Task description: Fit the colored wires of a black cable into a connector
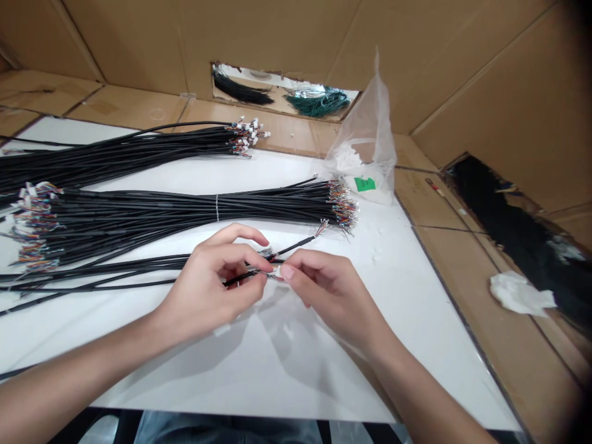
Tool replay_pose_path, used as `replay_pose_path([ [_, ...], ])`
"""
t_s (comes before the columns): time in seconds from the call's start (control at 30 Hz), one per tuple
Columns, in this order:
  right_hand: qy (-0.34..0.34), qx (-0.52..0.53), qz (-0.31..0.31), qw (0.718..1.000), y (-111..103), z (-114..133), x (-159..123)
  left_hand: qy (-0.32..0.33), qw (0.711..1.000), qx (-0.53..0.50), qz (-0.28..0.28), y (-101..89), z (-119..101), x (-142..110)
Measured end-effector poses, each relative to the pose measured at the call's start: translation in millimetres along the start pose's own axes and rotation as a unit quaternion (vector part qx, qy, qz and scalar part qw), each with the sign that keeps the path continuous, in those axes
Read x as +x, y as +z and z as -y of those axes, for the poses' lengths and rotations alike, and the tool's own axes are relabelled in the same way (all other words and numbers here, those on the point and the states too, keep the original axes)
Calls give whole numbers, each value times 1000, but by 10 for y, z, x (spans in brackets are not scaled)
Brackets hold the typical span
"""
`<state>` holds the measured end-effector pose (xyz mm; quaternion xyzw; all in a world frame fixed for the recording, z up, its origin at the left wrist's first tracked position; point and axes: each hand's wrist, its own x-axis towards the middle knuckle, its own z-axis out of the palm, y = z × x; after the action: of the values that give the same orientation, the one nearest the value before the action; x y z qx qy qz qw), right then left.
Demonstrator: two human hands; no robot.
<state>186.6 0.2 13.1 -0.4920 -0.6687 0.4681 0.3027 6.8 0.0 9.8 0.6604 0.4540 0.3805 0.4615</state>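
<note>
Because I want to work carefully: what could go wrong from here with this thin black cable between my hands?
Thin multicoloured wires fanning from the black cable are exposed beside the left hand and right hand, so they might bend or break. The cable could also snag the tied bundle of black cables beside it. Small white pieces on the white board are hard to see and could be lost.

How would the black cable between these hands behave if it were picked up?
The black cable likely bends easily, since it lies in gentle curves without kinks. It is probably light, and its fine coloured wire ends look fragile, apt to snag.
</note>
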Motion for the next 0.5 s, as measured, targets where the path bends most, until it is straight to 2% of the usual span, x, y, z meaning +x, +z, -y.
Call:
replay_pose_path([
  [0.13,46,89,22,995,-45,-14,28,-8,999,-52,14,-10,-6,9],
  [0.33,66,137,14,988,-43,-46,37,-30,991,-130,23,-35,-1,19],
  [0.5,81,141,23,986,-39,-22,31,-22,988,-153,14,-38,0,31],
])
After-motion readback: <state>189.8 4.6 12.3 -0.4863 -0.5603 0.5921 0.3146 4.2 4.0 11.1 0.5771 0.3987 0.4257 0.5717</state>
